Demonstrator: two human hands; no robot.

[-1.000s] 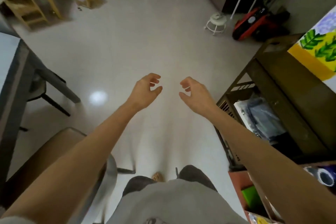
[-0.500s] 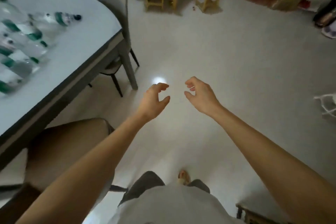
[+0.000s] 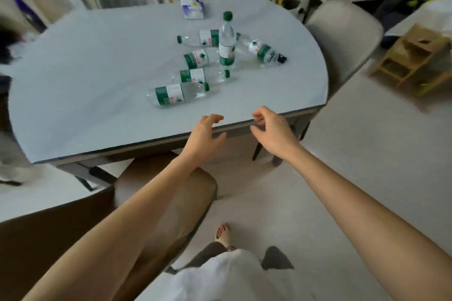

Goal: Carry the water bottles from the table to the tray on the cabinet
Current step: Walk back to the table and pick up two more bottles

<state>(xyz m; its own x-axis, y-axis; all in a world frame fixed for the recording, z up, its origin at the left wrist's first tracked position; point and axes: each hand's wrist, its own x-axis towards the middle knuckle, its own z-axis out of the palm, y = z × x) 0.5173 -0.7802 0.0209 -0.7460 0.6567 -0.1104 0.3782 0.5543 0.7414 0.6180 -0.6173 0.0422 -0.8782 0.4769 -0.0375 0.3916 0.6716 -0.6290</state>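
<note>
Several clear water bottles with green caps and green-white labels are on the pale grey table point(image 3: 73, 95). One bottle point(image 3: 226, 39) stands upright; the others lie on their sides around it, the nearest one point(image 3: 177, 93) towards the table's front edge. My left hand point(image 3: 204, 133) hovers over that front edge, fingers loosely curled and empty. My right hand point(image 3: 272, 131) hangs beside it just off the edge, also loosely curled and holding nothing. Both hands are short of the bottles. The tray and the cabinet are out of view.
A small purple-and-white packet point(image 3: 193, 6) lies at the table's far side. A brown chair point(image 3: 168, 193) stands under my left arm, a beige chair point(image 3: 342, 32) at the table's right end. A low wooden shelf point(image 3: 411, 56) is on the floor at right.
The view has swung left from the open floor to the table, which now lies straight ahead with the bottles in full view. Both hands stay empty and now reach the table's front edge.
</note>
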